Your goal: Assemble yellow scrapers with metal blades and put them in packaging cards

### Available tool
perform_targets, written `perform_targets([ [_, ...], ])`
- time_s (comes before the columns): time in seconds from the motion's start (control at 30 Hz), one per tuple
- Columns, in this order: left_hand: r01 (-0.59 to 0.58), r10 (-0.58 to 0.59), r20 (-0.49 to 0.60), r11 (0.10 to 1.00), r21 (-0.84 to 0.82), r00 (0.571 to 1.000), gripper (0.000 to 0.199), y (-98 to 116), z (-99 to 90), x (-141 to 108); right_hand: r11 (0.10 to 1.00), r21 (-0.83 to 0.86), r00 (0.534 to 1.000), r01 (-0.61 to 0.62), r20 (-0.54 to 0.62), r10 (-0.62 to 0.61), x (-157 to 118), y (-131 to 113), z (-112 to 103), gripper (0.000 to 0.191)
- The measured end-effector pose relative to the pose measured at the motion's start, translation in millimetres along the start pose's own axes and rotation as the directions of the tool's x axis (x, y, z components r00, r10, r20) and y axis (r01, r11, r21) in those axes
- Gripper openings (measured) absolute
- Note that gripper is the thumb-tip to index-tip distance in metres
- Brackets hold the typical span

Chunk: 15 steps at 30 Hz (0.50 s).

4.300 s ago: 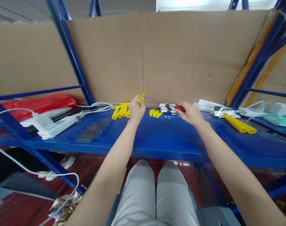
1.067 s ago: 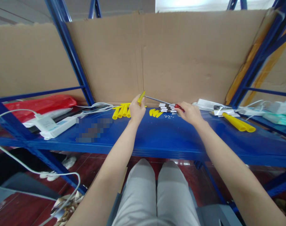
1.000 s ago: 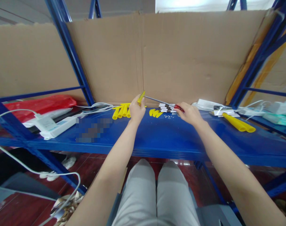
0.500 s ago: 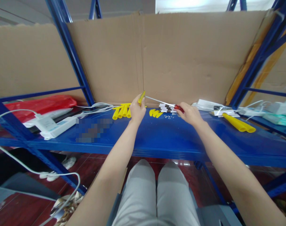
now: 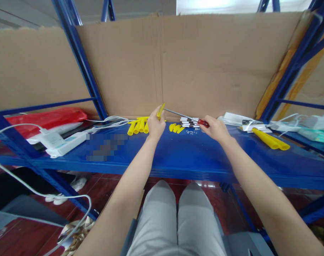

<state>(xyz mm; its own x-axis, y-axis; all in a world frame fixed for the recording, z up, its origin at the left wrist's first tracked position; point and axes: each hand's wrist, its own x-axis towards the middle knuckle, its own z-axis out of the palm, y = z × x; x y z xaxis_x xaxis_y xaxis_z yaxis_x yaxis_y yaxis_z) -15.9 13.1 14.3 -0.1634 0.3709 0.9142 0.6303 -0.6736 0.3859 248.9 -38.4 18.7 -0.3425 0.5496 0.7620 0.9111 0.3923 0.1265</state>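
Observation:
Above the blue shelf, my left hand is closed around a small yellow plastic piece, whose upper end sticks out past the fingers. My right hand grips the red handle of a screwdriver. Its long metal shaft points left, and the tip meets the yellow piece or lies very close to it. Yellow tubes lie beside my left hand. Between the hands are small flat yellow pieces, a stack of white and black parts and tiny scattered bits, perhaps screws.
Two yellow tubes and white packets lie at the right. On the left are a white power strip, cables and a red bag. A cardboard panel stands behind the blue shelf, between blue posts.
The screwdriver shaft catches the light differently, darker now than before. Both hands stay in nearly the same place, with the same things held.

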Motion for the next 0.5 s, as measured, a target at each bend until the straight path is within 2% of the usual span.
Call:
perform_targets([
  [0.3,0.021,-0.021,0.003,1.0,-0.003,1.0,0.032,0.4,-0.6,1.4,0.999,0.005,0.998,-0.033,0.059,0.032,1.1,-3.3,0.0,0.03],
  [0.5,0.006,-0.006,-0.009,1.0,0.01,1.0,0.028,1.1,0.3,0.8,0.998,0.042,0.999,-0.046,0.02,0.045,0.0,0.8,0.7,0.024],
])
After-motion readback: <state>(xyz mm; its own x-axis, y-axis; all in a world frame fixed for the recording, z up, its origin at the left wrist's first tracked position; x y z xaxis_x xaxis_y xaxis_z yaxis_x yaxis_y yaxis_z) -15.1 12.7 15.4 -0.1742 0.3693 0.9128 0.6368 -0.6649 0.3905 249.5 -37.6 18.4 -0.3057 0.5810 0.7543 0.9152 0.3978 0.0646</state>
